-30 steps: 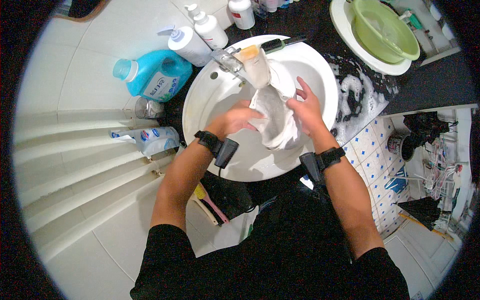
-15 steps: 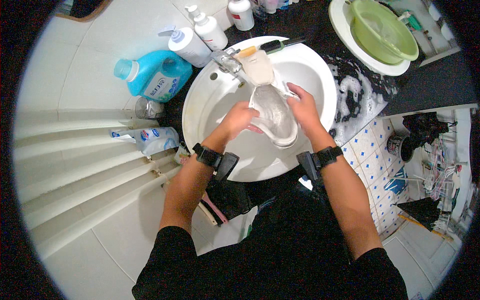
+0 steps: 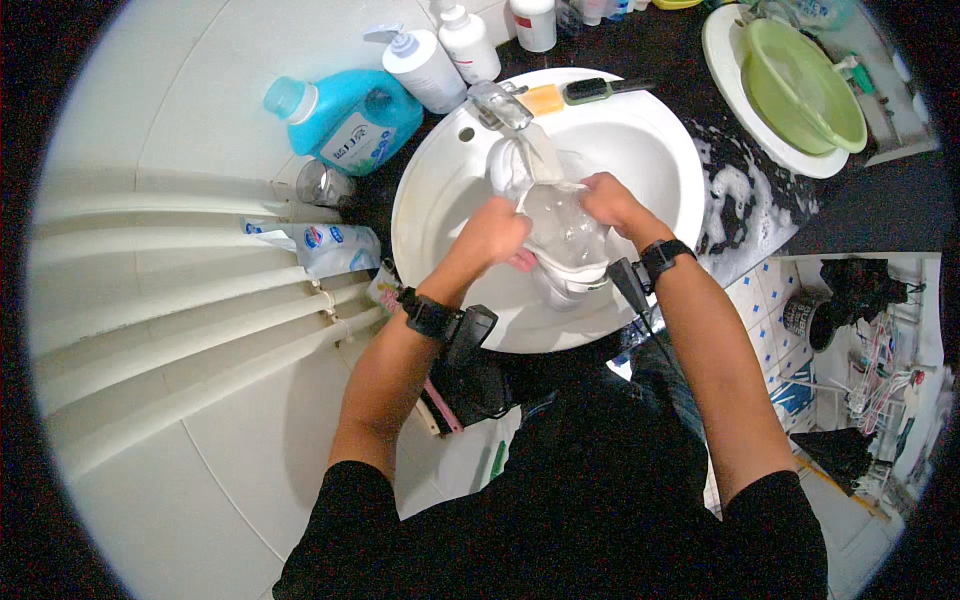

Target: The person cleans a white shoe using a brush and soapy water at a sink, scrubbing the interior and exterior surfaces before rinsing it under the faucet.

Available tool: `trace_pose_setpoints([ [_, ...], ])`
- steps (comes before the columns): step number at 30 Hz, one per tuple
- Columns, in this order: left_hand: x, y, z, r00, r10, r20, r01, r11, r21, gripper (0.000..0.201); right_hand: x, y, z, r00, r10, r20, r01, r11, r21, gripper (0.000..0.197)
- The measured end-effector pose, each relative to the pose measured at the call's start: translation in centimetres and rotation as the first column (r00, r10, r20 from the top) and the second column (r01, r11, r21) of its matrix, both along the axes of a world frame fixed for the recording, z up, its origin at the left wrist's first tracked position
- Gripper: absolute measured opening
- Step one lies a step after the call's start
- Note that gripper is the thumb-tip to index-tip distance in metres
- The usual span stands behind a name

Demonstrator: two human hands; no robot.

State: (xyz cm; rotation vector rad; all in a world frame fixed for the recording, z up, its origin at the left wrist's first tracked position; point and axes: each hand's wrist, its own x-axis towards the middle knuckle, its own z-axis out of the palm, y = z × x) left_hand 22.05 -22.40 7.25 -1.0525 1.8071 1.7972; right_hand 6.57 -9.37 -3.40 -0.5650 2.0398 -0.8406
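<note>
Over the white sink (image 3: 430, 225), I hold a white shoe (image 3: 575, 285) under the tap (image 3: 500, 106). Its opening faces up, the heel end points toward me, and the tongue is pulled out toward the tap. Clear water with bubbles seems to stand inside it. My left hand (image 3: 495, 235) is closed on the left side of the collar, and my right hand (image 3: 612, 206) grips the right side. The shoe's toe end is mostly hidden. On the sink's back rim lie an orange block (image 3: 541, 99) and a black brush (image 3: 600, 91).
A blue detergent jug (image 3: 355, 125), a white pump bottle (image 3: 425, 72) and other bottles stand behind the sink at left. Soap foam (image 3: 745, 205) covers the dark counter (image 3: 880, 215) at right. Beyond it a green basin (image 3: 800, 90) sits on a white one.
The shoe has shifted under the tap and now appears to hold water. My hands are still on its collar, fingers closed tighter. The whole view has shifted slightly.
</note>
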Motion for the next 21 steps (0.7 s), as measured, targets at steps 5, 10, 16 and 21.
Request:
trace_pose_setpoints([
  [5,0.1,-0.1,-1.1,0.986,-0.160,0.040,0.165,0.961,-0.220,0.032,2.1,-0.8,0.8,0.874,0.298,-0.384,-0.289,0.954,0.082,0.038],
  [10,1.8,-2.1,-3.9,0.962,-0.273,-0.031,0.244,0.900,-0.362,0.028,1.0,0.0,3.0,0.978,0.200,-0.057,-0.192,0.974,0.119,0.030],
  [16,1.1,-1.0,-3.4,0.990,-0.109,-0.086,0.065,0.913,-0.402,0.026,2.1,2.7,5.2,0.993,0.004,0.117,-0.011,0.998,0.059,0.033],
  [21,1.0,0.9,-9.6,0.955,-0.018,-0.295,-0.133,0.865,-0.484,0.039,2.9,2.6,3.0,0.912,-0.393,-0.117,0.376,0.915,-0.143,0.039],
])
